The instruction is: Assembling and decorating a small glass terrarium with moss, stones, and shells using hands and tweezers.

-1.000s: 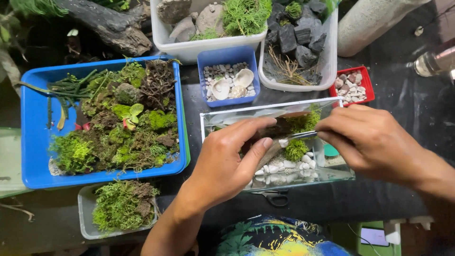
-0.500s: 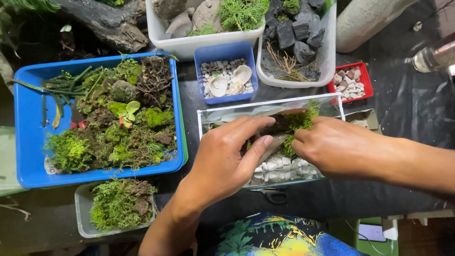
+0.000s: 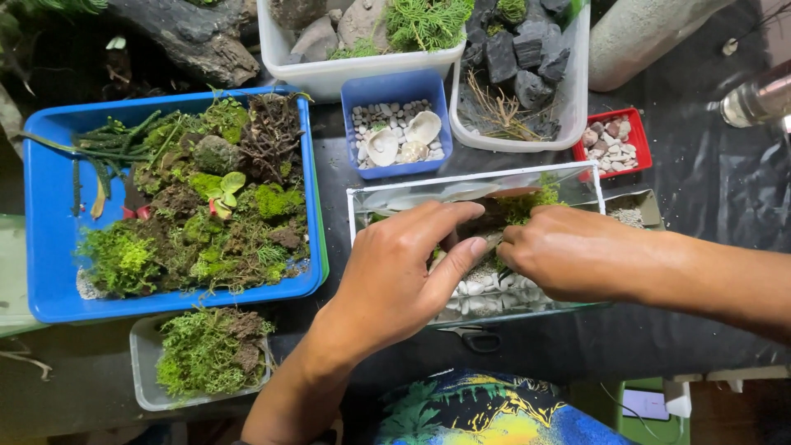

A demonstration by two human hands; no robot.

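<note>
A clear rectangular glass tank (image 3: pixel 387 202) sits on the dark table in front of me, with white pebbles (image 3: pixel 494 288) on its floor. Both hands reach into it. My left hand (image 3: pixel 395 276) has its thumb and fingers pressed against a dark piece of wood topped with green moss (image 3: pixel 527 208). My right hand (image 3: pixel 568 251) comes in from the right, and its fingertips pinch the same mossy piece from the other side. The hands hide most of that piece.
A big blue tray (image 3: pixel 49 247) of moss, roots and plants lies at left. A small clear tub of moss (image 3: pixel 206 354) sits below it. Behind the tank are a blue box of shells (image 3: pixel 400 91), a white tub of dark stones (image 3: pixel 511 91) and a red box of pebbles (image 3: pixel 614 140).
My right hand has slid left into the tank until it meets my left hand at the mossy wood. My left hand has stayed in place.
</note>
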